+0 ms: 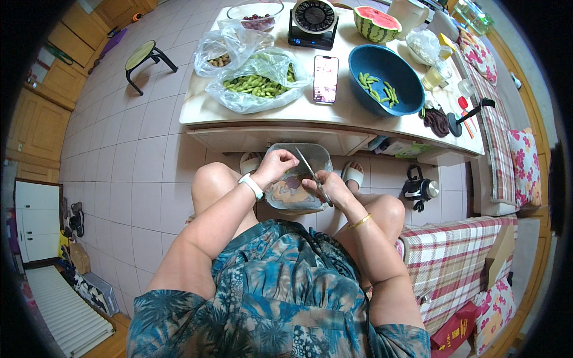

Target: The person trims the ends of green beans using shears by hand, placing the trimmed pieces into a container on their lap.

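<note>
My right hand [330, 187] grips a pair of metal scissors [309, 164] over a lined waste bin [299, 203] between my knees; the blades point up and to the left. Just left of the blades, my left hand [280, 164] has its thumb and fingertips pinched together above the bin; whether something small is between them cannot be told. On the table [268, 117] ahead lies an open clear plastic bag [241, 104] full of green soybean pods [257, 86]. To its right, past a phone [325, 79], stands a blue plastic bowl [386, 58] with some pods [390, 93] at its bottom.
Farther back are a bag of peanuts [220, 60], a bowl of cherries [257, 20], a small fan [314, 17] and a cut watermelon [377, 27]. A black kettle [418, 188] stands on the floor at right, a stool [142, 53] at upper left. A plaid-covered sofa [443, 264] is beside me.
</note>
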### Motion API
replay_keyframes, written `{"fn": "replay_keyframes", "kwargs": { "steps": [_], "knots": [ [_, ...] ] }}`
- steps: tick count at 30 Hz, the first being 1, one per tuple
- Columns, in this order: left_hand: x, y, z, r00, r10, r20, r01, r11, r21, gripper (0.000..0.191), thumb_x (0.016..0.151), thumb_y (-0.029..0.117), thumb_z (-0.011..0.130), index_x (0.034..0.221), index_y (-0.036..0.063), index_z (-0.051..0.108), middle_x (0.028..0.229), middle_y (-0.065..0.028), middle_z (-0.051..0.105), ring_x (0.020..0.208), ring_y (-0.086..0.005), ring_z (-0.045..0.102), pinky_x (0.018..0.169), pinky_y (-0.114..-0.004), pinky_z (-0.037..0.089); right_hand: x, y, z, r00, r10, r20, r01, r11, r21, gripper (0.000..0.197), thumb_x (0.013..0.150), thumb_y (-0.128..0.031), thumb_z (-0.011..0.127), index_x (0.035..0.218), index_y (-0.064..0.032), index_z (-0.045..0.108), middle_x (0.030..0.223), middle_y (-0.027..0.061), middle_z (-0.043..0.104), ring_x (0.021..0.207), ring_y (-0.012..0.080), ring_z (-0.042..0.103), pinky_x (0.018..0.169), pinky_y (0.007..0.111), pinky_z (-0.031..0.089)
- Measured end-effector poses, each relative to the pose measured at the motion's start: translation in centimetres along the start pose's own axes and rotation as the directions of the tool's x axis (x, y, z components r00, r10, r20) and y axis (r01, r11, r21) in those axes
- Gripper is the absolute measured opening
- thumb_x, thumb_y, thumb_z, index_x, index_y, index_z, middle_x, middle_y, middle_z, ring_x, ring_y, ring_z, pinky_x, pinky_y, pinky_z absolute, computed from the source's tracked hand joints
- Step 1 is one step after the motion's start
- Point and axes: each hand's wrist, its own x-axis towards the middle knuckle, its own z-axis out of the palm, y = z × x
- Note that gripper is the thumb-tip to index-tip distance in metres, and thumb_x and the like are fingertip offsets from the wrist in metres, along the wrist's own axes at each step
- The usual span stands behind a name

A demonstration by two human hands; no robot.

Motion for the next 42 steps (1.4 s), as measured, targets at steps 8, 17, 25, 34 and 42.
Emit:
{"fn": "replay_keyframes", "kwargs": {
  "steps": [8, 17, 25, 34, 42],
  "knots": [
    [0.1, 1.9, -0.1, 0.977, -0.136, 0.162, 0.198, 0.86, -0.471, 0.016, 0.095, 0.016, 0.068, 0.107, 0.0051, 0.063, 0.094, -0.0023, 0.069, 0.081, -0.0087, 0.066, 0.069, -0.02, 0.053, 1.5, 1.2, 0.1, 0.972, -0.141, -0.189, 0.201, 0.915, 0.349, 0.027, 0.08, -0.014, 0.082, 0.094, -0.0033, 0.06, 0.072, 0.0007, 0.063, 0.063, 0.0092, 0.057, 0.057, 0.027, 0.048],
    [0.0, 2.0, -0.1, 0.962, -0.088, 0.258, 0.216, 0.824, -0.524, 0.02, 0.095, 0.012, 0.067, 0.111, 0.0018, 0.06, 0.1, -0.007, 0.068, 0.09, -0.0135, 0.069, 0.075, -0.023, 0.058, 1.7, 0.8, 0.0, 0.883, -0.252, -0.397, 0.357, 0.908, 0.218, 0.026, 0.078, -0.003, 0.078, 0.098, -0.0022, 0.061, 0.08, 0.0023, 0.064, 0.071, 0.0088, 0.057, 0.066, 0.025, 0.05],
    [-0.5, 2.2, 0.5, 0.943, -0.007, 0.333, 0.154, 0.896, -0.417, 0.023, 0.093, 0.015, 0.07, 0.11, 0.0016, 0.061, 0.095, -0.004, 0.068, 0.082, -0.0106, 0.067, 0.073, -0.023, 0.057, 1.3, 0.3, 0.2, 0.872, -0.311, -0.378, 0.412, 0.883, 0.225, 0.024, 0.08, -0.001, 0.075, 0.098, -0.0004, 0.06, 0.078, 0.002, 0.063, 0.072, 0.0076, 0.057, 0.067, 0.024, 0.049],
    [-0.7, 2.3, 0.7, 0.956, 0.034, 0.291, 0.042, 0.968, -0.248, 0.018, 0.093, 0.017, 0.071, 0.103, 0.0019, 0.068, 0.088, 0.0, 0.068, 0.074, -0.0057, 0.061, 0.064, -0.022, 0.05, 1.6, 0.8, 0.5, 0.861, -0.361, -0.36, 0.447, 0.873, 0.195, 0.024, 0.082, -0.004, 0.075, 0.1, -0.0009, 0.06, 0.081, 0.0021, 0.064, 0.075, 0.008, 0.059, 0.07, 0.024, 0.05],
    [-0.2, 3.5, -0.8, 0.994, 0.059, 0.089, -0.025, 0.939, -0.344, 0.016, 0.094, 0.019, 0.069, 0.103, 0.0066, 0.066, 0.092, -0.0005, 0.071, 0.079, -0.006, 0.063, 0.065, -0.02, 0.046, 1.9, 0.9, -0.2, 0.957, -0.208, -0.202, 0.266, 0.908, 0.323, 0.024, 0.092, -0.025, 0.073, 0.091, -0.0037, 0.06, 0.072, -0.0001, 0.062, 0.063, 0.0076, 0.053, 0.056, 0.024, 0.044]
  ]
}}
